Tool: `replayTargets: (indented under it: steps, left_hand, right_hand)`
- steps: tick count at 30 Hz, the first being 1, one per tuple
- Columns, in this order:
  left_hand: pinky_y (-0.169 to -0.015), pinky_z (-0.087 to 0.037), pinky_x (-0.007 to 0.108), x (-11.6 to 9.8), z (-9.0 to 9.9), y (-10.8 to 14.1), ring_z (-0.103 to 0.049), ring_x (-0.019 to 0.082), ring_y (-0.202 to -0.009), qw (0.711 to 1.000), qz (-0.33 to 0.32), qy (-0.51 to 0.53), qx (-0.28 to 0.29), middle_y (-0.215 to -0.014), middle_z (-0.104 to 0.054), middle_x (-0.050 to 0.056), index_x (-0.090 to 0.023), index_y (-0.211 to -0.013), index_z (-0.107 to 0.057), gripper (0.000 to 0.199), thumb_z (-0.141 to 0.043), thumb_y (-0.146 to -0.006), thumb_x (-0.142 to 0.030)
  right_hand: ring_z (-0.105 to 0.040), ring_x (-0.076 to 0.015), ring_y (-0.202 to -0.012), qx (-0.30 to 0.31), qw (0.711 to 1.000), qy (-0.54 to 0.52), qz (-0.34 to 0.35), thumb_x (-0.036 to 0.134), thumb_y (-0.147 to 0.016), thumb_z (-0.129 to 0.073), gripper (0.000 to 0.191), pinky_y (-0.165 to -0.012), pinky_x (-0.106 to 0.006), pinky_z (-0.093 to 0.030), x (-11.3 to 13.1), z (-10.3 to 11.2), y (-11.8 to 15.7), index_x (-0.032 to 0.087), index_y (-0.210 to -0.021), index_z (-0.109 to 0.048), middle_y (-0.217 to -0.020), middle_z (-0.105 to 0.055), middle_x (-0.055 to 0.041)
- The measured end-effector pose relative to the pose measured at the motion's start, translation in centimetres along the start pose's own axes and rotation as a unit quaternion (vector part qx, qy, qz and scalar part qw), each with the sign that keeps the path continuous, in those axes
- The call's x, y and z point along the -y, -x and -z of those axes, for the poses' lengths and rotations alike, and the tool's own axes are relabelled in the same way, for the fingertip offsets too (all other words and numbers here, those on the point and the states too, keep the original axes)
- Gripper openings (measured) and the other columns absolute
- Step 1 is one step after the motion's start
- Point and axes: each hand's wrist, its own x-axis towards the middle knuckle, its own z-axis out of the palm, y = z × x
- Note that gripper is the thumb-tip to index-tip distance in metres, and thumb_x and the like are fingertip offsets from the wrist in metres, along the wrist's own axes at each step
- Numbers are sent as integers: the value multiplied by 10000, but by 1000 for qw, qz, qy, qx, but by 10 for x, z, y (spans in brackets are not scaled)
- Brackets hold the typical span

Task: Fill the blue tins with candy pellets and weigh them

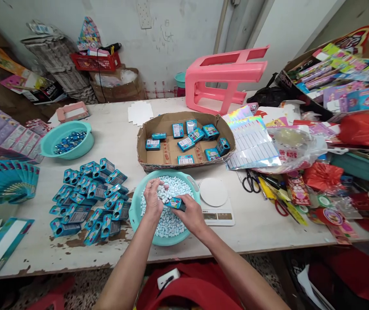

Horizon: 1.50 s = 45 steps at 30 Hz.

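A turquoise basin (135, 215) full of small pale-blue and white candies (171, 226) stands at the table's front edge, with both hands over it. My right hand (191, 214) grips a small blue candy box (174, 203), tilted with one end toward my other hand. Curled fingers on my left hand (153, 198) close around some of the candies, right beside the end of that box. Left of the basin stand many similar blue boxes (87, 189), several with open tops. Behind it, a low cardboard tray (142, 161) holds several more of them.
A white scale (218, 215) stands right of the basin. Scissors (251, 183), pens and packets lie farther right. A second basin (87, 146) of blue wrapped pieces is at the back left. Flat blue cartons (6, 181) fan out at far left; a pink stool (200, 73) lies behind.
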Motion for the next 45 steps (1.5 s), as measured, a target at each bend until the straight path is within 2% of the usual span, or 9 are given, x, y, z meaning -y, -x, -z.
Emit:
replayTargets:
  steps: [6,12,20,25,29,33,38,41,45]
  left_hand:
    - [-505,-459,233,-7,-4,3,-607,134,-554,1000,14,-17,-15,-661,-579,-27,-177,-822,-512,327,-707,-642,-368]
    - [-477,-417,209,-13,-7,6,-572,112,-507,1000,-14,-20,10,-574,-507,-55,-172,-745,-492,283,-682,-691,-375]
    - [-506,-423,217,-12,-10,12,-562,108,-522,998,-30,-21,43,-559,-499,-59,-179,-730,-491,257,-659,-735,-373]
    - [-417,-335,188,-11,-11,16,-459,64,-435,997,-27,-25,70,-527,-460,-63,-178,-651,-442,310,-642,-761,-388]
    - [-354,-243,176,-21,-13,19,-373,44,-376,997,-3,-12,73,-503,-428,-70,-182,-647,-414,340,-628,-777,-411]
    - [-363,-247,166,-31,-16,21,-368,39,-384,996,-9,28,87,-525,-430,-70,-186,-685,-414,325,-622,-787,-414]
    - [-354,-239,160,-31,-16,19,-352,34,-374,998,1,17,68,-500,-404,-73,-181,-665,-408,362,-623,-777,-449]
    - [-355,-238,161,-29,-13,17,-357,34,-375,997,-19,11,68,-510,-417,-71,-181,-676,-417,361,-603,-786,-470]
    - [-343,-214,161,-23,-10,15,-337,32,-360,997,-23,-43,59,-482,-398,-75,-180,-644,-408,389,-615,-768,-484]
  right_hand:
    - [-574,-226,-934,1,1000,-8,3,212,-738,-697,318,-827,-344,-459,1,2,-1,231,-1035,-585,-972,-610,-39]
    - [-579,-220,-923,1,999,-42,0,207,-724,-702,312,-820,-335,-458,8,5,1,231,-1018,-601,-958,-614,-33]
    - [-576,-224,-903,-12,998,-56,-23,220,-723,-685,291,-800,-339,-459,8,6,2,227,-1003,-608,-943,-611,-33]
    - [-572,-222,-915,-12,997,-75,-26,209,-714,-699,316,-817,-341,-452,8,4,2,231,-1017,-611,-960,-609,-31]
    - [-574,-215,-900,-9,995,-93,-35,192,-704,-710,311,-815,-337,-452,16,8,4,232,-1000,-623,-937,-614,-25]
    - [-568,-217,-930,-20,991,-126,-32,222,-719,-705,328,-818,-338,-454,20,9,6,237,-1034,-613,-982,-616,-33]
    - [-574,-220,-908,-25,990,-134,-43,220,-713,-701,276,-814,-348,-453,14,2,5,226,-980,-632,-941,-621,-31]
    - [-565,-220,-938,-24,990,-134,-38,224,-722,-700,294,-839,-350,-444,14,2,6,229,-1005,-622,-971,-616,-33]
    - [-566,-225,-923,-41,988,-144,-44,250,-718,-701,296,-824,-354,-454,8,-4,4,218,-1000,-618,-967,-617,-43]
